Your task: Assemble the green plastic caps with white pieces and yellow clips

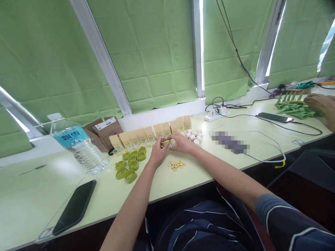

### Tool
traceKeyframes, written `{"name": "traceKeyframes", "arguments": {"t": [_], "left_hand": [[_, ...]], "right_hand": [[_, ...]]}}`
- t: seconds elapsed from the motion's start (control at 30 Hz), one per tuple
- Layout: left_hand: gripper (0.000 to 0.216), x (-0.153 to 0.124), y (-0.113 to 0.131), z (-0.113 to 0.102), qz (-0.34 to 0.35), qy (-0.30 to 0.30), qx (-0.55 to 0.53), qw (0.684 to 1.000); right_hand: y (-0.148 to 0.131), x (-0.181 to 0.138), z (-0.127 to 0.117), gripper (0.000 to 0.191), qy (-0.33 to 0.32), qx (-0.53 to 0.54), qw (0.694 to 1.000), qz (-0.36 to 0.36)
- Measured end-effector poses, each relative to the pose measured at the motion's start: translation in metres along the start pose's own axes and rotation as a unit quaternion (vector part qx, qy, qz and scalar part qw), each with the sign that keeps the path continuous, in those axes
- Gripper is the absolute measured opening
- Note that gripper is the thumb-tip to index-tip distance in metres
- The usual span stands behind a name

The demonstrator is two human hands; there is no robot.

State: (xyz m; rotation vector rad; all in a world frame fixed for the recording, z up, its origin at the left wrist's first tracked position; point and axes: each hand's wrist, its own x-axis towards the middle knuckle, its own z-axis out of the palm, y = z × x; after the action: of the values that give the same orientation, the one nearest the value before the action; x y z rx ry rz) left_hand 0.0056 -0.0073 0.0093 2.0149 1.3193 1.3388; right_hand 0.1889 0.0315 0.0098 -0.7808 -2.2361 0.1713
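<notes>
My left hand (pixel 157 150) and my right hand (pixel 181 142) meet over the pale table (pixel 110 195), fingers pinched together on a small green and yellow piece (pixel 166 142). Just in front of them lies a little heap of yellow rings (pixel 176 164). Several green cup-shaped pieces (pixel 130 164) sit to the left of my left hand. A row of tan paper packets (pixel 150 133) stands behind my hands. Small white round pieces (pixel 195 135) lie to the right of my right hand.
A water bottle (pixel 78 146) lies at the left, a black phone (pixel 75 206) near the front edge. Brown boxes (pixel 102 129), a power strip (pixel 217 114) with cables, another phone (pixel 274 117). Another person's hand (pixel 320 104) rests on green pieces (pixel 295 107) at far right.
</notes>
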Motion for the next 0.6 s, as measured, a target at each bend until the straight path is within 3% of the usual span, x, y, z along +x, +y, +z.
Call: {"name": "traceKeyframes", "arguments": {"t": [0.6], "left_hand": [[0.015,0.001,-0.005,-0.002,0.023,-0.001,0.098,0.995]], "right_hand": [[0.01,0.006,0.0,0.044,-0.037,0.007,0.999,-0.033]]}}
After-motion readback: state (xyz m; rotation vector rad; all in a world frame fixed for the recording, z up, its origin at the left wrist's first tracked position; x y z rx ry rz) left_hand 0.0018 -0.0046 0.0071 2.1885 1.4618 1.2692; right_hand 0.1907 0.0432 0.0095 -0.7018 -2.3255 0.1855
